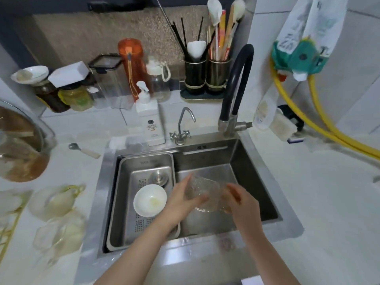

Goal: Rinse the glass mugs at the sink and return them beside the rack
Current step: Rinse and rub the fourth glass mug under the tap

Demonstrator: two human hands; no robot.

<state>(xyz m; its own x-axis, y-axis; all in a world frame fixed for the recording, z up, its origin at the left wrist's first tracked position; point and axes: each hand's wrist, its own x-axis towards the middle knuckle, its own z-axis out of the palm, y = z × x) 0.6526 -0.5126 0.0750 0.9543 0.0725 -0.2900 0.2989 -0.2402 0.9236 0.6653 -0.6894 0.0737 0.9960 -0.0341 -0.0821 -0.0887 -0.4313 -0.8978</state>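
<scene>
Both forearms reached in from the near edge and met over the right basin of the sink, where I held one glass mug between my hands, low above the steel floor and tilted, its mouth toward the far wall as best I could tell through the blur. My left hand had its grip wrapped round the mug's left wall, thumb lying across the front of the glass; my right hand had its grip closed on the right side, fingers bent over the rim or handle there, I could not tell which. I judged the mug stiff, fairly light, brittle, and slick if wet, its ribbed wall giving some purchase, so the body or handle seemed the safest place to hold, and steel below would not forgive a drop. No water showed falling from the black tap. Left of the mug, a white bowl sat in the drain tray. On the surface to the left, more mugs waited just beside the gold rack.
</scene>
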